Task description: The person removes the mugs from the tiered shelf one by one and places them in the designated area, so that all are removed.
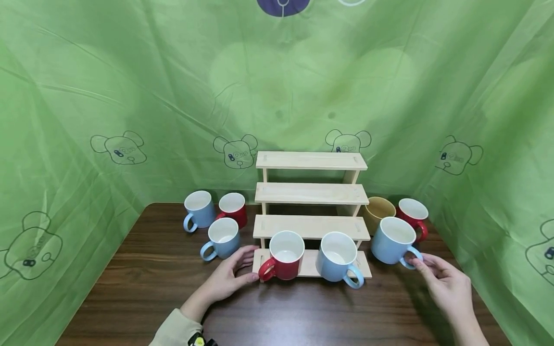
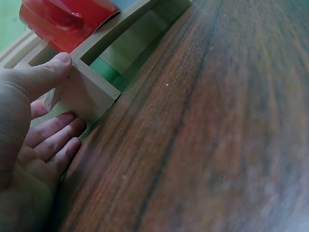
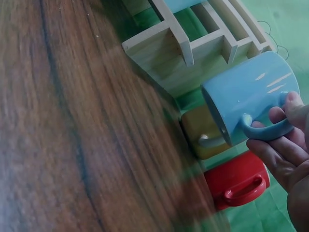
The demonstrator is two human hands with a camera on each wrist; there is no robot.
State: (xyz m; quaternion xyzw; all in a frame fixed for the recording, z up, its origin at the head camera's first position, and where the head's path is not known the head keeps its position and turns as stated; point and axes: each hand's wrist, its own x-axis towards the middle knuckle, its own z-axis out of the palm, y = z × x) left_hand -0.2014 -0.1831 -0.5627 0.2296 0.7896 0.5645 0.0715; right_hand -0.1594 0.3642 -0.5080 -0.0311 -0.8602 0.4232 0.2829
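Head view: four blue mugs (image 1: pixel 200 216), three red mugs (image 1: pixel 235 217), one yellow mug (image 1: pixel 374 217) and one four-tier rack (image 1: pixel 311 193) occupy the bench (image 1: pixel 277 312). Right hand (image 1: pixel 446 283): fingers clamped on the handle of the held blue mug (image 1: pixel 388 246), four o'clock of the rack, partly blocking the yellow mug.

Left wrist view: left hand (image 2: pixel 34 150), fingers apart, touches the rack end.

Right wrist view: yellow mug, eight o'clock of the held blue mug.

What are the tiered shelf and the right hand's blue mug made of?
Tiered shelf: looks like unpainted, matte wood; pale colour, faint grain. Blue mug in the right hand: probably glossy glazed ceramic, from its bright highlights; coated metal stays possible.
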